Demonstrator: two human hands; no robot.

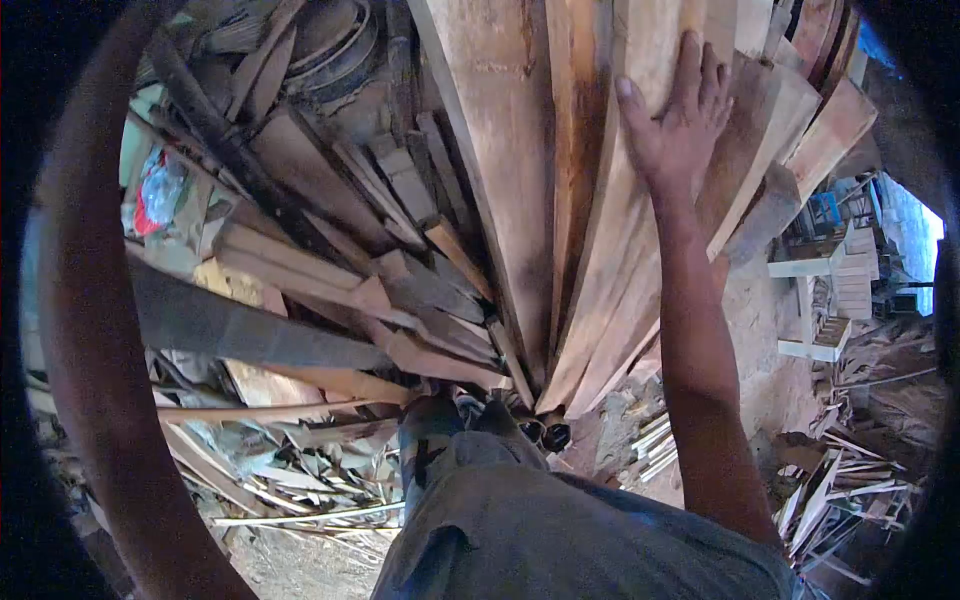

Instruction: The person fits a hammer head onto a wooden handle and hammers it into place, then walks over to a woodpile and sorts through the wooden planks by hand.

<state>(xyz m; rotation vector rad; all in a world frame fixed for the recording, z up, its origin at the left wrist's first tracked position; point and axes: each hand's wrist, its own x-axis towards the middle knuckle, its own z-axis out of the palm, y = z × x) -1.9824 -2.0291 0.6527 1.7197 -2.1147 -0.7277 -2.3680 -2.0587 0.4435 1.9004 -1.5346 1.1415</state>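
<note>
My right hand (685, 115) lies flat against a tall pale wooden plank (600, 290), fingers stretched upward and thumb spread away from them. Just left of it stand a narrow reddish-brown board (575, 150) and a wide light board (500, 110), both leaning upright with their lower ends near my feet. More thick boards (765, 140) lean behind and to the right of this hand. My left forearm (95, 330) runs up the left edge of the view, close to the camera. The left hand itself is out of sight beyond the top edge.
Loose offcuts and short beams (330, 270) are heaped on the left, with a round metal-looking container (335, 50) above them. Thin wood strips (320, 500) litter the ground. At right are a pale wooden frame (815, 290) and a pile of scraps (840, 500).
</note>
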